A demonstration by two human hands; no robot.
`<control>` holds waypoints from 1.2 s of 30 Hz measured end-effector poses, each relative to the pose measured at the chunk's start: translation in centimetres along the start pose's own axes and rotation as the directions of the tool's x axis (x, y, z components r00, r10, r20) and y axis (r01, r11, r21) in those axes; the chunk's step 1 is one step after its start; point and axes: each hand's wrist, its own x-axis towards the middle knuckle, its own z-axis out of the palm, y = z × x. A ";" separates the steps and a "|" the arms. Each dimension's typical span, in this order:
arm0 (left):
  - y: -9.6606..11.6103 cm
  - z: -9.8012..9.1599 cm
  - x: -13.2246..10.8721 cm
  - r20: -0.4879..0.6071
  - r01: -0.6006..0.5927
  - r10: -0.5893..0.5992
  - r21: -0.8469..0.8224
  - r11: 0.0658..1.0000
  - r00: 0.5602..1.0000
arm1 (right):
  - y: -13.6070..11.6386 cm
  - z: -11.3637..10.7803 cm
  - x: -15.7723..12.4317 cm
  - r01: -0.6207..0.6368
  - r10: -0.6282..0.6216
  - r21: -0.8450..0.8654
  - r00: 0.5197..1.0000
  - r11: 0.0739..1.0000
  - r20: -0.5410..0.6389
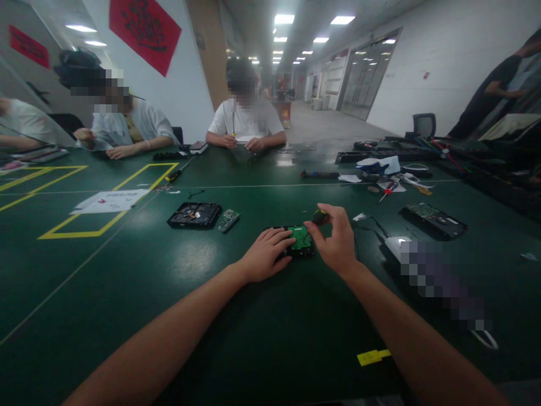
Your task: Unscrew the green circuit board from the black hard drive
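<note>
A hard drive with a green circuit board (301, 238) lies flat on the green table in front of me. My left hand (267, 252) rests on its left part, fingers stretched across it and covering that side. My right hand (336, 239) grips a screwdriver (320, 216) by its dark and yellow handle, tilted over the board's right edge. The tip is too fine to make out. A tiny screw (304, 212) lies just beyond the drive. To the left sit another hard drive (195, 215) and a loose circuit board (229, 220).
On the right are another hard drive (435, 220) and a long, partly blurred object with a cord (397, 243). Farther back lie a yellow-handled screwdriver (173, 175), a paper sheet (110, 201) and a pile of tools and cloths (380, 166). Several people sit across the table.
</note>
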 end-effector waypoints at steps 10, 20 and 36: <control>0.2 -0.3 0.0 -0.001 0.008 -0.008 -0.010 1.000 1.000 | -0.3 -0.1 0.1 0.023 -0.024 0.011 0.999 1.000 0.024; 0.1 -0.2 0.0 0.006 0.014 -0.014 -0.008 1.000 1.000 | -0.7 -0.4 0.3 0.036 -0.038 0.034 0.998 0.999 0.056; 0.1 -0.4 0.1 0.009 0.010 -0.010 0.003 1.000 1.000 | -0.2 -0.1 -0.1 0.006 -0.006 0.013 0.999 1.000 0.041</control>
